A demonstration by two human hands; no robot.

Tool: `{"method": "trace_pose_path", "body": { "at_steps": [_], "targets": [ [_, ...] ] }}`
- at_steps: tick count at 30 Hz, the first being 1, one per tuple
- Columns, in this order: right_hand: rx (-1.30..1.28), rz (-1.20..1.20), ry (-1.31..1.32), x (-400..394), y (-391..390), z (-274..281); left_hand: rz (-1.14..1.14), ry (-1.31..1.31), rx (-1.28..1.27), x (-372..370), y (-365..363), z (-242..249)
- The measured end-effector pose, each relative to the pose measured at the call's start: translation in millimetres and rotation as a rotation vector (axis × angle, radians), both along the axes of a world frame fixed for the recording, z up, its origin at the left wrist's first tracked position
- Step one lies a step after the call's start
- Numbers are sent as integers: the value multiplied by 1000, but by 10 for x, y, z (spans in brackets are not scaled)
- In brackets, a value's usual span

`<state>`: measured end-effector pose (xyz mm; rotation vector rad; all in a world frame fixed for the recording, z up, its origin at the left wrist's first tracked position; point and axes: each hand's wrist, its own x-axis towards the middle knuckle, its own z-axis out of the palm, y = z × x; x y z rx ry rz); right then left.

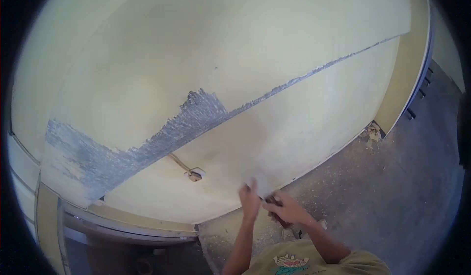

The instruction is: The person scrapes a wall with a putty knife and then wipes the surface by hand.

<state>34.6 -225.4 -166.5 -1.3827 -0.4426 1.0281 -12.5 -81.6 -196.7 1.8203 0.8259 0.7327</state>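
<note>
My right hand (285,208) is wrapped round the dark handle of a scraper (260,185), whose pale flat blade points up and left. Close beside the blade is my left hand (249,200), blurred, with a finger raised at the blade's left edge; whether it grips the blade is unclear. Beyond both hands stands a cream wall (162,44), crossed by a rough grey-blue scraped band (181,133) that widens toward the left.
An open wall box (195,174) with a channel leading to it sits low in the wall. Debris lies on the grey floor (353,196) along the wall's foot. A door frame (137,218) is at lower left, and a cream wall edge (409,64) stands at right.
</note>
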Motion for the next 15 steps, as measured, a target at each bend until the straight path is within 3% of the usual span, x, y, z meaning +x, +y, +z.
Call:
{"method": "trace_pose_path", "body": {
  "at_steps": [2, 3, 5, 7, 9, 10, 11, 13, 15],
  "targets": [
    [-216, -30, -34, -81, -176, -458, -347, 493, -118, -279, -43, -350],
    [-220, -34, -34, -111, -287, -730, -351, 493, -121, -304, -11, -326],
    [-207, -138, -361, -120, -523, -1142, -276, 272, 70, -470, 138, -152],
    [-373, -106, -289, 7, -706, -1148, -87, -41, 416, -328, 320, 611],
    [-539, -83, -226, 106, -834, -1172, -19, -108, 770, -216, 442, 1315],
    [-556, -125, -375, 170, -865, -1220, 31, -137, 973, -107, 577, 1545],
    [-571, -164, -523, 210, -901, -1238, 164, -146, 1058, 50, 703, 1673],
    [-546, -211, -523, 280, -933, -1057, 302, -155, 1133, 429, 880, 1795],
    [-514, -267, -526, 296, -981, -901, 647, -202, 1242, 817, 1046, 1774]
  ]
}}
